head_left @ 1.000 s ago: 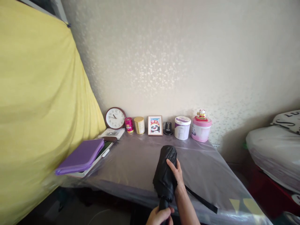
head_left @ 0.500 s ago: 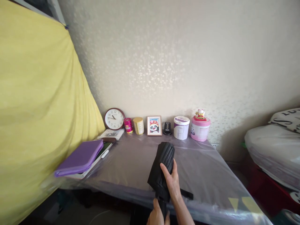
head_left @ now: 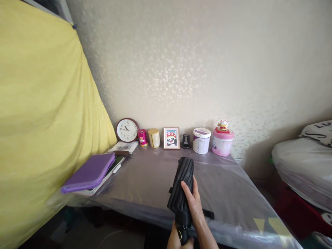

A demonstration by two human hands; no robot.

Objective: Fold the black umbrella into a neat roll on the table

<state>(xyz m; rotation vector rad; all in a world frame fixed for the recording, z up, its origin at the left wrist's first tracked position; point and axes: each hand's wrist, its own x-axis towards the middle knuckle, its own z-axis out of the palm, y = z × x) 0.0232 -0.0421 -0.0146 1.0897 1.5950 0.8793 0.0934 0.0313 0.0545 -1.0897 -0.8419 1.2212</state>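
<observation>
A folded black umbrella [head_left: 181, 186] tilts upward over the front of the table, its canopy gathered round the shaft. Low in the view, my left hand [head_left: 175, 239] is closed round its handle [head_left: 183, 233]. My right hand [head_left: 194, 202] wraps the canopy from the right side, thumb lying across the folds and fingers behind, partly hidden. A black strap [head_left: 208, 214] sticks out to the right, past my right wrist.
Along the wall stand a clock [head_left: 127, 130], a pink can [head_left: 142, 137], a yellow-lidded jar [head_left: 154, 138], a panda picture frame [head_left: 171, 138], a black stand [head_left: 186, 141] and two tubs [head_left: 201, 140]. A purple folder [head_left: 89, 173] lies left on the plastic-covered table [head_left: 145, 176].
The canopy looks narrower and has turned slightly in my hands. A small tab now shows on its left edge. Both hands keep their hold, shifted slightly right.
</observation>
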